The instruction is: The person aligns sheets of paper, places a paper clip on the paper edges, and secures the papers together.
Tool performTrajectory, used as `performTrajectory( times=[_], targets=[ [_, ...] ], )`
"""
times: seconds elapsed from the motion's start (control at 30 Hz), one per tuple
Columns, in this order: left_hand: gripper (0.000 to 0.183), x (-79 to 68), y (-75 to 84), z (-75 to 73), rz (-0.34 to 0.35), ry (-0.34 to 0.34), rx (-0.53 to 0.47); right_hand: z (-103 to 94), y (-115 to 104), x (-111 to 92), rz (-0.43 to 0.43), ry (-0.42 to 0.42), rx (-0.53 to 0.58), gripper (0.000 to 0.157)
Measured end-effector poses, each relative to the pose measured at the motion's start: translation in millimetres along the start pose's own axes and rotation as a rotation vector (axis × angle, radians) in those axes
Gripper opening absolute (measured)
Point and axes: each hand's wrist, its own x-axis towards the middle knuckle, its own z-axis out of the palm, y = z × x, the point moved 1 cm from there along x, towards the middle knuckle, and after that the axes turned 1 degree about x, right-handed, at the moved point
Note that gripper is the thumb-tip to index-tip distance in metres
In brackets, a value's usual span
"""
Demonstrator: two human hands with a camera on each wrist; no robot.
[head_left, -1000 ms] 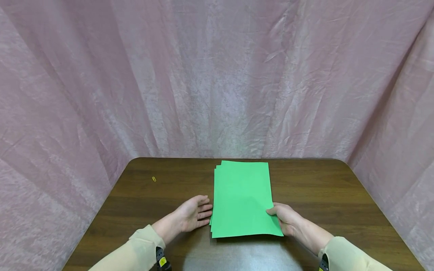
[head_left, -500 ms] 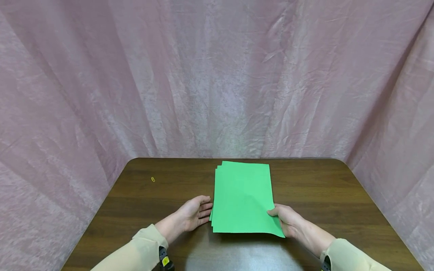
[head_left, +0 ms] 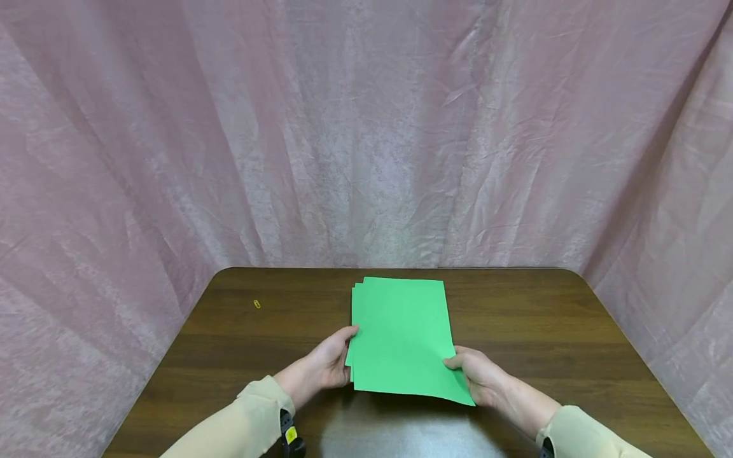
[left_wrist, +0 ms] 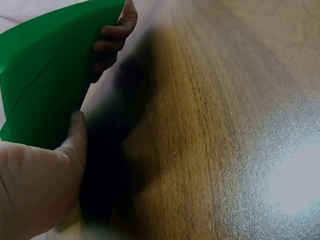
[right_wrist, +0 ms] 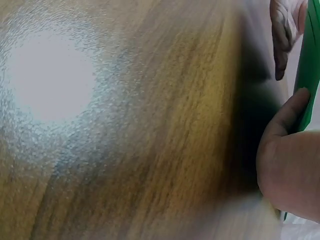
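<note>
Several green sheets of paper are held above the table, stacked unevenly so their left and far edges step out. My right hand grips the lower right edge, thumb on top and fingers beneath; the near right corner droops slightly. At the left edge, my left hand pinches the sheets with its thumb over the top, its other fingers mostly hidden underneath. From the left wrist, the dark underside of the paper shows, with the right hand's curled fingers under its far edge.
A small yellow paper clip lies on the brown wooden table, toward the back left. Pink curtains hang behind the table and along its sides. Bright glare falls on the table's near part.
My left hand has moved in from beside the sheets to take hold of their left edge. The green sheets have shifted a little to the left, with the right hand still gripping them.
</note>
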Motion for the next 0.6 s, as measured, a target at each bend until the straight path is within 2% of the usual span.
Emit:
performTrajectory(
  times=[0.1,0.23,0.5,0.6],
  targets=[
    [0.032,2.3,-3.0,0.1,-0.014,0.039,0.042,0.0,0.4,-0.6,-0.007,-0.001,-0.012,0.042],
    [0.03,3.4,-7.0,-1.2,-0.002,0.078,0.104,0.3,1.3,-1.0,-0.014,-0.019,-0.02,0.041],
    [0.039,1.6,-8.6,-0.7,0.047,0.044,0.157,-3.4,-0.1,4.1,-0.053,-0.021,-0.072,0.045],
    [0.041,0.9,-9.3,0.5,0.058,0.041,0.183,-5.5,-4.3,7.7,-0.065,-0.027,-0.061,0.047]
  ],
)
